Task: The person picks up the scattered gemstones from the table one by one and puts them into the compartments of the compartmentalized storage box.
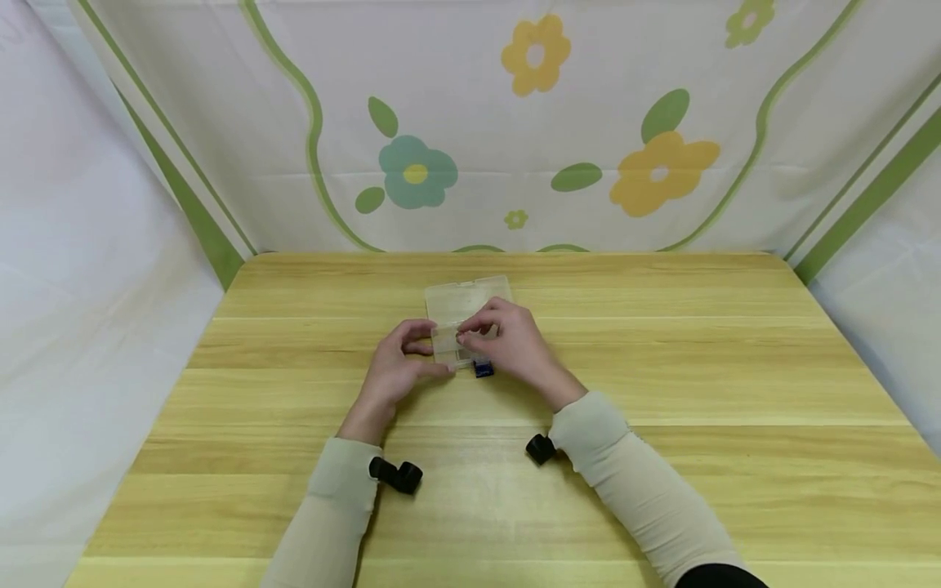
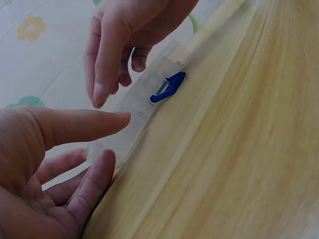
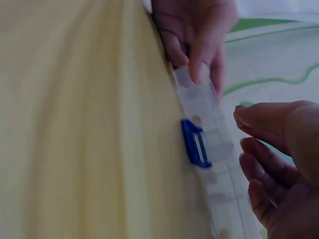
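A small clear plastic box [image 1: 444, 345] with inner compartments lies on the table, its clear lid [image 1: 463, 300] folded back on the far side. On the box's near side hangs a blue latch [image 3: 192, 143]. My left hand [image 1: 393, 367] grips the left end of the box, thumb along the near edge and fingers round the far corner. Over the compartments, my right hand [image 1: 510, 339] has its thumb and forefinger tips together. Whether something tiny sits between those tips, I cannot tell. Small contents in the compartments are too blurred to make out.
The box stands on a wood-grain table [image 1: 662, 351]. A white cloth with printed flowers [image 1: 470, 122] hangs behind the table's far edge. Black wrist cameras [image 1: 397, 475] are strapped at both sleeves.
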A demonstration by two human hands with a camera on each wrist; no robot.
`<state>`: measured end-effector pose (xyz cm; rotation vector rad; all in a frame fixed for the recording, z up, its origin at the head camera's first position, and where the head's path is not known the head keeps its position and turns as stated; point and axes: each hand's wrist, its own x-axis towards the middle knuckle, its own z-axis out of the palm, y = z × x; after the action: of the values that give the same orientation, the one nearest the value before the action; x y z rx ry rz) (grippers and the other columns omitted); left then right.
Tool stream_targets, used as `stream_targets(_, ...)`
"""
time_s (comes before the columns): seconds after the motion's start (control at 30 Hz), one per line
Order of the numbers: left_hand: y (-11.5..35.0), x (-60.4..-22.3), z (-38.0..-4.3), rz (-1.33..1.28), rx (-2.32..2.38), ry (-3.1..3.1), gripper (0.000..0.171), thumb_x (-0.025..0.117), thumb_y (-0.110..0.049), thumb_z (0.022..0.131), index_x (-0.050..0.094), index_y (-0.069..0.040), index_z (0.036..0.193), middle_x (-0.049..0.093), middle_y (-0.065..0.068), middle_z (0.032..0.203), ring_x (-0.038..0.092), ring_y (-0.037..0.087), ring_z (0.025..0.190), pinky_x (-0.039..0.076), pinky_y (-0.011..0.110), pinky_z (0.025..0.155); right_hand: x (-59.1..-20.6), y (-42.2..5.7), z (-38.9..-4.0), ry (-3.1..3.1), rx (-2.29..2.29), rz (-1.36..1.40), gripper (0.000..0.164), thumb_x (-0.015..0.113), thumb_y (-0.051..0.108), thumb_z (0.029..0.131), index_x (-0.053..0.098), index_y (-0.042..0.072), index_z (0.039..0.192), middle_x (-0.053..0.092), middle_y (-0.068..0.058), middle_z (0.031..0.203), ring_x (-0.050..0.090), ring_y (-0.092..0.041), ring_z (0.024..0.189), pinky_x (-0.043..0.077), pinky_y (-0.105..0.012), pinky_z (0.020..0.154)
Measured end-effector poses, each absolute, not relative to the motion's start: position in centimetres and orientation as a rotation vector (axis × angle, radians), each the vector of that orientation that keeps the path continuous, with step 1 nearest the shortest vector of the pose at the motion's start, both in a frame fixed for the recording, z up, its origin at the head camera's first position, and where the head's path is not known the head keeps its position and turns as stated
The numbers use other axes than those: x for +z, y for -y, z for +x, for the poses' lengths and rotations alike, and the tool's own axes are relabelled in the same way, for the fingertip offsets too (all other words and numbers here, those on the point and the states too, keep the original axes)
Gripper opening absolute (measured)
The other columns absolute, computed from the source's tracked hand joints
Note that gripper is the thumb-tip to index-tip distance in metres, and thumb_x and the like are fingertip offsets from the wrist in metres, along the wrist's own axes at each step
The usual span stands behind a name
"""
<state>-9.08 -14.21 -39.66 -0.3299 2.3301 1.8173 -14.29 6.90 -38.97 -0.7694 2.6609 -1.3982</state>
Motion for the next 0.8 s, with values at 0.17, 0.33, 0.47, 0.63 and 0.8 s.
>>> stream_targets(0.17, 14.29, -39.45, -9.15, -0.325, 1.816, -2.319, 0.070, 0.094, -0.005, 0.080, 0.065, -0.021, 0.142, 0.068, 0.012, 0.134, 0.062, 0.028, 0.122, 0.048, 0.039, 0.099, -38.93, -6.12, -13.79, -2.663, -1.357, -0.859, 0.009, 0.083, 0.018, 0.095, 0.086, 0.016, 0.103, 0.070, -0.004, 0.100, 0.064, -0.022, 0.089, 0.050, -0.032, 0.077)
stream_targets(0.33, 14.29, -39.38, -9.10, -0.322, 1.814, -2.317, 0.071, 0.094, -0.006, 0.079, 0.065, -0.021, 0.143, 0.068, 0.011, 0.134, 0.061, 0.027, 0.122, 0.047, 0.040, 0.100, -38.98, -5.87, -13.62, -2.668, -1.340, -0.877, 0.007, 0.084, 0.018, 0.094, 0.087, 0.018, 0.101, 0.071, -0.004, 0.101, 0.065, -0.022, 0.094, 0.052, -0.034, 0.080)
stream_targets(0.47, 14.22, -39.45, -8.95, -0.323, 1.809, -2.318, 0.071, 0.094, -0.006, 0.079, 0.065, -0.021, 0.142, 0.069, 0.010, 0.133, 0.061, 0.026, 0.121, 0.047, 0.040, 0.100, -39.06, -5.85, -13.46, -2.668, -1.323, -0.849, 0.007, 0.085, 0.019, 0.094, 0.086, 0.019, 0.100, 0.071, -0.002, 0.102, 0.065, -0.020, 0.095, 0.053, -0.035, 0.082)
stream_targets(0.63, 14.17, -39.63, -8.71, -0.333, 1.803, -2.320, 0.071, 0.094, -0.007, 0.079, 0.065, -0.020, 0.143, 0.069, 0.010, 0.133, 0.062, 0.026, 0.120, 0.047, 0.040, 0.100, -39.17, -5.80, -13.26, -2.650, -1.307, -0.811, 0.007, 0.085, 0.019, 0.093, 0.086, 0.018, 0.101, 0.070, -0.001, 0.103, 0.065, -0.021, 0.096, 0.053, -0.036, 0.083)
stream_targets(0.8, 14.24, -39.65, -8.68, -0.330, 1.804, -2.328, 0.072, 0.095, -0.008, 0.079, 0.065, -0.020, 0.143, 0.068, 0.011, 0.133, 0.062, 0.027, 0.121, 0.047, 0.040, 0.101, -39.12, -5.83, -13.25, -2.642, -1.307, -0.819, 0.008, 0.085, 0.019, 0.094, 0.086, 0.018, 0.101, 0.069, -0.003, 0.105, 0.064, -0.019, 0.095, 0.053, -0.035, 0.083)
